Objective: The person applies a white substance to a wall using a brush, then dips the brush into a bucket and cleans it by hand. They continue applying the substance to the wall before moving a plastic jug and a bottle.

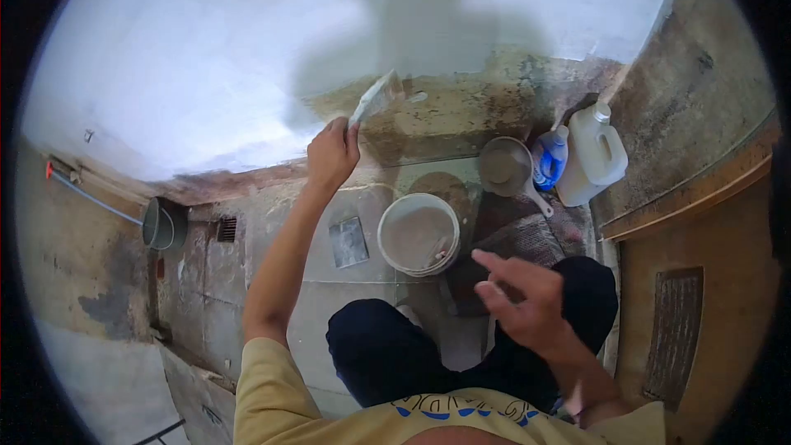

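Observation:
My left hand (331,152) is closed around the handle of a putty knife (376,99) smeared with white. Its blurred blade is at the lower part of the wall (222,58), where the white coating meets a bare, stained brownish strip. A small white dab (418,97) sits just right of the blade. My right hand (527,297) hovers above my right knee, index finger stretched out and fingers apart, holding nothing. Nearest to it is a white bucket (383,247) of greyish-beige paste, standing on the floor between my hands.
At the right corner stand a dipper (504,166) with a handle, a blue bottle (549,161) and a whitish jug (592,156). A grey square plate (349,242) lies left of the bucket. Far left are a dark pail (162,224) and a floor grate (227,229).

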`<state>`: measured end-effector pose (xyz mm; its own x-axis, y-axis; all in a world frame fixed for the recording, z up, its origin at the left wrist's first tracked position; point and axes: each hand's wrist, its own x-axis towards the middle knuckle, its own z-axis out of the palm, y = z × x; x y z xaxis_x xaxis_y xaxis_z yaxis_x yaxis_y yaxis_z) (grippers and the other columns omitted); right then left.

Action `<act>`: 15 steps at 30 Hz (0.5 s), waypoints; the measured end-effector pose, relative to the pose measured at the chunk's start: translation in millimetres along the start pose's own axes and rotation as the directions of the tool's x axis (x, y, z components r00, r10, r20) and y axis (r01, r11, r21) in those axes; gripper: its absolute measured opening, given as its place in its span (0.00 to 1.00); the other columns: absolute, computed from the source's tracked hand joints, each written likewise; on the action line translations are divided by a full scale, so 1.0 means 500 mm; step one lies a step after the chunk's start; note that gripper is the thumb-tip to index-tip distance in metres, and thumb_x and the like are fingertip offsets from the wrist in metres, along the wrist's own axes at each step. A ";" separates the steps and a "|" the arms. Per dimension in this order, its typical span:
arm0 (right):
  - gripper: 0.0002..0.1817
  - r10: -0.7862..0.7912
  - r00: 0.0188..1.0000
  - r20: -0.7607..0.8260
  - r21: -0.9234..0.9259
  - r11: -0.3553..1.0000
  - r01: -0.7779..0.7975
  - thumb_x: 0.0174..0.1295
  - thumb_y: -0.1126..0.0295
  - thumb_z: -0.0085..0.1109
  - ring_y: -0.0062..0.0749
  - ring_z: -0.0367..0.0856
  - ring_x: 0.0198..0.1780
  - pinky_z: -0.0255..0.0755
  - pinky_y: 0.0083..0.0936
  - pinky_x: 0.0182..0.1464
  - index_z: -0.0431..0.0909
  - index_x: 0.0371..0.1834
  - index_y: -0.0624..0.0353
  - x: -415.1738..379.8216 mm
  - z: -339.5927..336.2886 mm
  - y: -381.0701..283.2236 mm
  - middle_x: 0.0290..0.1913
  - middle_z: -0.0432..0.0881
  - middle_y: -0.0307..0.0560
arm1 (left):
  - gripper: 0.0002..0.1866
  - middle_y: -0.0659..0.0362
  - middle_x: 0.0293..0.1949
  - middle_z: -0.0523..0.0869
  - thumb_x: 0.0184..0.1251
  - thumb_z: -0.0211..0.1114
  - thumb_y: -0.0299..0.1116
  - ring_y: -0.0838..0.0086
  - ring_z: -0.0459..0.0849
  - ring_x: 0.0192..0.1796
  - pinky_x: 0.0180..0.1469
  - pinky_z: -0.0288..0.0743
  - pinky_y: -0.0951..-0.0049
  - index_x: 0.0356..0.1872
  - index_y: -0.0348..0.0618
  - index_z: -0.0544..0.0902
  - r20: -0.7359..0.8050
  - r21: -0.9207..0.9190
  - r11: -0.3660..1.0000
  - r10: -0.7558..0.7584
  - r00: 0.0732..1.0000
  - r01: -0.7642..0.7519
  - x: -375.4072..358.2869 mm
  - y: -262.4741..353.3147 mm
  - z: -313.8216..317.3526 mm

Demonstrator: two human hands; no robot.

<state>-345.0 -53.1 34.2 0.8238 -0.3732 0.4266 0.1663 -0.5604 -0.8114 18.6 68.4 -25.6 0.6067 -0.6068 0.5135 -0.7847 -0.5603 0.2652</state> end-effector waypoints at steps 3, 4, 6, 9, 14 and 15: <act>0.20 0.083 0.983 0.165 -0.265 0.963 -0.037 0.58 0.66 0.70 0.29 0.75 0.22 0.71 0.25 0.28 0.83 0.53 0.58 -0.026 0.000 0.008 0.27 0.80 0.42 | 0.13 0.47 0.27 0.83 0.73 0.56 0.41 0.47 0.82 0.31 0.32 0.74 0.50 0.35 0.41 0.79 -0.019 0.030 0.996 0.083 0.996 -0.083 0.035 0.046 0.030; 0.20 0.120 0.976 0.182 -0.252 0.965 -0.071 0.59 0.62 0.69 0.33 0.78 0.25 0.73 0.29 0.29 0.82 0.53 0.58 -0.013 -0.015 0.002 0.27 0.80 0.44 | 0.14 0.47 0.27 0.84 0.72 0.56 0.42 0.47 0.83 0.30 0.32 0.75 0.50 0.34 0.41 0.79 -0.011 0.035 0.997 0.071 0.997 -0.071 0.042 0.057 0.042; 0.21 0.145 0.969 0.202 -0.247 0.964 -0.093 0.60 0.58 0.68 0.36 0.81 0.28 0.75 0.32 0.30 0.81 0.53 0.58 -0.005 -0.028 0.000 0.27 0.80 0.45 | 0.14 0.48 0.26 0.84 0.71 0.57 0.43 0.48 0.83 0.28 0.31 0.75 0.51 0.34 0.42 0.79 -0.005 0.035 0.998 0.057 0.998 -0.057 0.043 0.073 0.053; 0.21 0.075 0.960 0.268 -0.191 0.981 -0.023 0.60 0.58 0.68 0.37 0.81 0.30 0.76 0.32 0.31 0.81 0.52 0.58 -0.010 -0.025 0.002 0.29 0.80 0.46 | 0.15 0.50 0.24 0.84 0.70 0.59 0.44 0.49 0.83 0.26 0.29 0.75 0.52 0.32 0.42 0.79 -0.029 0.065 0.997 0.034 0.999 -0.032 0.034 0.049 0.056; 0.22 0.058 0.916 0.397 -0.267 0.962 0.055 0.60 0.57 0.68 0.37 0.81 0.31 0.77 0.31 0.33 0.81 0.53 0.58 -0.020 -0.044 -0.003 0.31 0.81 0.46 | 0.16 0.52 0.22 0.84 0.68 0.60 0.44 0.52 0.83 0.24 0.27 0.74 0.55 0.27 0.43 0.79 -0.087 0.105 0.993 -0.045 0.995 0.054 0.020 -0.020 0.021; 0.23 0.058 0.912 0.406 -0.265 0.963 0.057 0.60 0.57 0.68 0.37 0.81 0.31 0.77 0.31 0.33 0.80 0.54 0.58 -0.020 -0.046 -0.003 0.31 0.81 0.45 | 0.16 0.52 0.22 0.84 0.68 0.61 0.44 0.53 0.83 0.24 0.27 0.74 0.55 0.26 0.43 0.79 -0.093 0.124 0.991 -0.048 0.995 0.059 0.025 -0.031 0.016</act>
<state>-366.0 -65.4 40.1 0.9811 -0.0725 0.1793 0.0631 -0.7565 -0.6510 39.3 64.9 -29.6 0.6291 -0.5245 0.5737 -0.7258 -0.6605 0.1920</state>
